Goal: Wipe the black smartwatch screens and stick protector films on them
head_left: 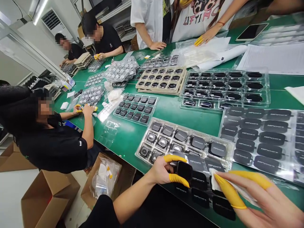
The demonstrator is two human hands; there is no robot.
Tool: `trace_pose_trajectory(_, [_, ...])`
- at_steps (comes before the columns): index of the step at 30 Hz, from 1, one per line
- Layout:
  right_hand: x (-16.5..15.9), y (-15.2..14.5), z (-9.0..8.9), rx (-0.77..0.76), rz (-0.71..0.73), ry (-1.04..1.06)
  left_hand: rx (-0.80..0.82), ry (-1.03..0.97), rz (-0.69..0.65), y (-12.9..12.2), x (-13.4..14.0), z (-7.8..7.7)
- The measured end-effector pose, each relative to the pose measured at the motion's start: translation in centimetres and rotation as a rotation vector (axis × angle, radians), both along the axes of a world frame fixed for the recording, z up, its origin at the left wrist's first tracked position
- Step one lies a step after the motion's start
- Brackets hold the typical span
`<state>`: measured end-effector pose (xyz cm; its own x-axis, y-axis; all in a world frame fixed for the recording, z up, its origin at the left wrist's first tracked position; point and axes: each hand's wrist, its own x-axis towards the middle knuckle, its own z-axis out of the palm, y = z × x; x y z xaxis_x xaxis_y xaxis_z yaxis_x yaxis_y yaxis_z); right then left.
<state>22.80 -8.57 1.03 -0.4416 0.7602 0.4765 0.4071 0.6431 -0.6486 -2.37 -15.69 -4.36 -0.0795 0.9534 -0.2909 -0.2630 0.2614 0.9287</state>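
Observation:
My left hand (161, 171), with yellow finger cots, grips a black square watch case (184, 171) between thumb and finger, its dark glass face toward me. In my right hand (263, 193), also with yellow cots, is a folded white wiping cloth (215, 183), pinched to the right of the watch and apart from it. Behind and below the watch lies a sheet of dark printed rounded-square stickers (200, 198), partly covered by my hands. Just beyond my left hand, a clear plastic tray (140, 144) carries watch cases, some bearing dark printed stickers and others showing round sensor backs.
More sticker sheets (257, 136) lie to the right. Beyond are a tray of dark square pieces (134, 107), stacked beige trays (161, 77) and clear trays of round lenses (224, 85). Co-workers sit at left; others stand opposite. Cardboard boxes (49, 199) stand on the floor.

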Motion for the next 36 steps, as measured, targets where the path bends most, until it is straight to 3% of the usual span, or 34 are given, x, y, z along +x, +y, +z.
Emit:
trace_pose_trajectory(3, [-1.6, 0.3, 2.3, 0.024, 0.055, 0.008, 0.046, -0.003, 0.009, -0.1, 0.1, 0.8])
trace_pose_trajectory(6, [-2.5, 0.4, 4.0, 0.032, -0.017, 0.070, 0.162, -0.009, 0.018, -0.1, 0.0, 1.9])
trace_pose_trajectory(10, [-3.0, 0.5, 5.0, 0.008, -0.021, 0.078, 0.351, 0.067, 0.055, 0.4, -0.6, 2.2])
trace_pose_trajectory(17, [-3.3, 0.6, 6.3, 0.194, 0.064, -0.105, 0.483, 0.175, 0.028, 0.2, -0.4, 2.6])
trace_pose_trajectory(27, [-4.3, 0.8, 6.5, 0.262, 0.197, -0.199, 0.496, 0.226, 0.066, 0.1, -0.3, 3.0])
trace_pose_trajectory(30, [-5.1, -0.3, 6.0, 0.250, 0.269, -0.205, 0.466, 0.313, 0.132, -0.3, -0.8, 2.8])
trace_pose_trajectory(32, [-5.7, -1.0, 5.3, 0.227, 0.330, -0.163, 0.429, 0.403, 0.107, -0.6, -1.3, 2.3])
trace_pose_trajectory(35, [-6.0, -1.2, 3.8, 0.287, 0.240, -0.167, 0.371, 0.455, -0.015, -0.9, -1.9, 1.3])
trace_pose_trajectory(36, [-5.8, -1.1, 3.3, 0.307, 0.183, -0.192, 0.376, 0.456, 0.030, -1.0, -2.1, 0.9])
